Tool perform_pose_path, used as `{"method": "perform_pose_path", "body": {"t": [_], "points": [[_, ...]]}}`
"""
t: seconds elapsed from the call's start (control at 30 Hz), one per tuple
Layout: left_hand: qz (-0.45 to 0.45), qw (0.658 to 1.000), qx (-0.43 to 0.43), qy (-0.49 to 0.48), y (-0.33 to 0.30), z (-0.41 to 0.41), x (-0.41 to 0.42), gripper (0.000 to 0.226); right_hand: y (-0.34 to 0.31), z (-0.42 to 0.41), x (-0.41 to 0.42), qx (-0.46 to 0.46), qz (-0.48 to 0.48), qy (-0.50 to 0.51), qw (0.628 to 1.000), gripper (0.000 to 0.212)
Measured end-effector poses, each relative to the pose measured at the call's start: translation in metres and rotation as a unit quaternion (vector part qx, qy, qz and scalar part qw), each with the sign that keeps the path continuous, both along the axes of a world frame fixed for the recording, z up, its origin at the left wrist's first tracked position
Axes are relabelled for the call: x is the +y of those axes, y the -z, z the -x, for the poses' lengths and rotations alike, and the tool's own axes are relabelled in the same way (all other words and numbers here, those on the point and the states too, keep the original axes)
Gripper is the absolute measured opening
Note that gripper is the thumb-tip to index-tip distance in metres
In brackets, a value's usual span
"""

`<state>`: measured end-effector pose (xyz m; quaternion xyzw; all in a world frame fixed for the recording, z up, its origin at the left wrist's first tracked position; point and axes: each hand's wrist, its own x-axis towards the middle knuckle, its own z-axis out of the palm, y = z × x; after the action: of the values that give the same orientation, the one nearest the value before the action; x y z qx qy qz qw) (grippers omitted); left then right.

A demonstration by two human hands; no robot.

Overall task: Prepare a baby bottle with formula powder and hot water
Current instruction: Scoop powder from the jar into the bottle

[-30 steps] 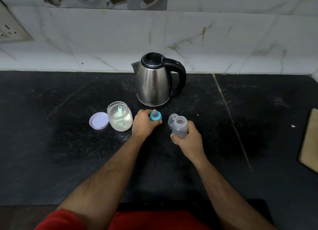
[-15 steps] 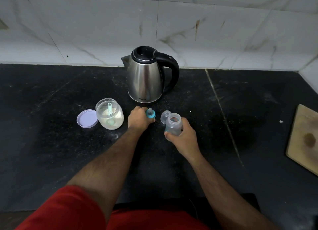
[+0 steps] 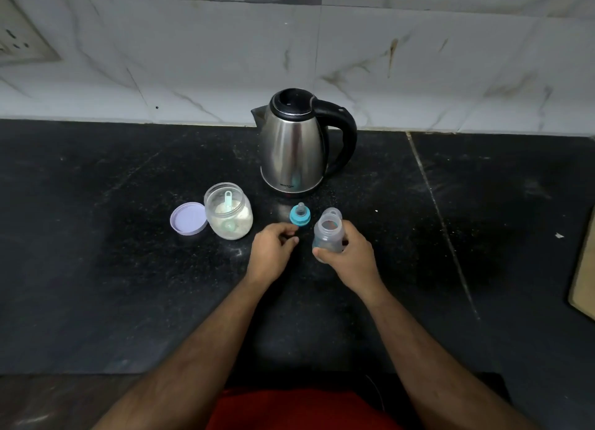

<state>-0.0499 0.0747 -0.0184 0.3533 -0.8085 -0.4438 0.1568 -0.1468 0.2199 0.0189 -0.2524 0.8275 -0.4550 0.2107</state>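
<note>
Head view. Translucent plastic baby bottle [image 3: 327,235], uncapped, upright, held in right hand [image 3: 349,257]: fingers [image 3: 349,236] curled round the far side, thumb across the near side of the body. Clear dome cap [image 3: 333,213] just beyond those fingers, behind the bottle rim. Left hand [image 3: 272,252] holding nothing, fingers loosely curled, fingertips [image 3: 291,236] just short of the teal nipple ring [image 3: 300,216], contact not discernible. Nipple ring standing on black stone countertop [image 3: 96,268], nipple up. Stainless steel electric kettle [image 3: 294,149] farther beyond the fingertips, lid closed, handle to the right. Open formula powder jar [image 3: 229,215] left of left hand, scoop [image 3: 228,201] inside. Lilac jar lid [image 3: 189,218] touching jar on its left. Wooden board [image 3: 584,268] at far right edge.
</note>
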Motion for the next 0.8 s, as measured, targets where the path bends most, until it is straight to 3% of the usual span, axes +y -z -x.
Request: {"method": "perform_pose_path", "body": {"t": [0.27,0.8], "points": [[-0.071,0.996,0.052,-0.004,-0.007,-0.042,-0.005,0.035,0.008,-0.021,-0.047,-0.027,0.021,-0.08,0.996,0.05],[-0.056,0.998,-0.023,-0.002,-0.005,-0.059,-0.021,0.039,0.023,-0.035,-0.069,-0.029,-0.015,-0.101,0.994,0.061]]}}
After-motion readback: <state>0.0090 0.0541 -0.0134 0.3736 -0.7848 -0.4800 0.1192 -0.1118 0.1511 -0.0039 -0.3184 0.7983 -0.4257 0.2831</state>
